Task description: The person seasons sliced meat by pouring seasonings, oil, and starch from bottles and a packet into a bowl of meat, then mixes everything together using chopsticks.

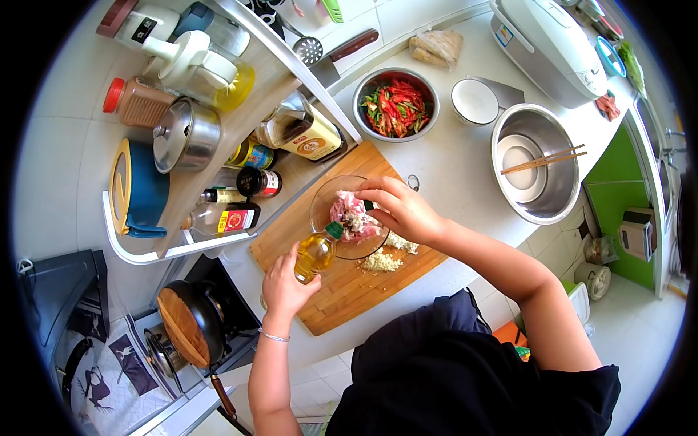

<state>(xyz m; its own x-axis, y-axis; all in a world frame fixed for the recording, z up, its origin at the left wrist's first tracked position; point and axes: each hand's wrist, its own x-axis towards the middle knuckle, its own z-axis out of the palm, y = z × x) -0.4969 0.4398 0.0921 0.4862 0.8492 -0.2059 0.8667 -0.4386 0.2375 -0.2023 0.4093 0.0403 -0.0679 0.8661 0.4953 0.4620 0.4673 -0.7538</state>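
My left hand [286, 285] is wrapped round a bottle of yellow oil [314, 259]. Its green neck is tilted toward a clear glass bowl [314, 211] on the wooden cutting board [302, 311]. Pinkish minced meat [349, 216] with dark specks lies in the bowl. Over the bowl's right side is my right hand [402, 211], its fingers pinched on a small dark green piece that looks like the bottle cap [368, 206]. Below the bowl, chopped garlic [382, 261] sits in small heaps on the board.
A steel bowl of sliced red and green peppers [396, 109] stands behind the board. To the right are a white bowl [475, 101], a large steel basin [502, 189] with chopsticks, and a rice cooker [545, 51]. Seasonings fill the left shelf; a wok [207, 320] is below.
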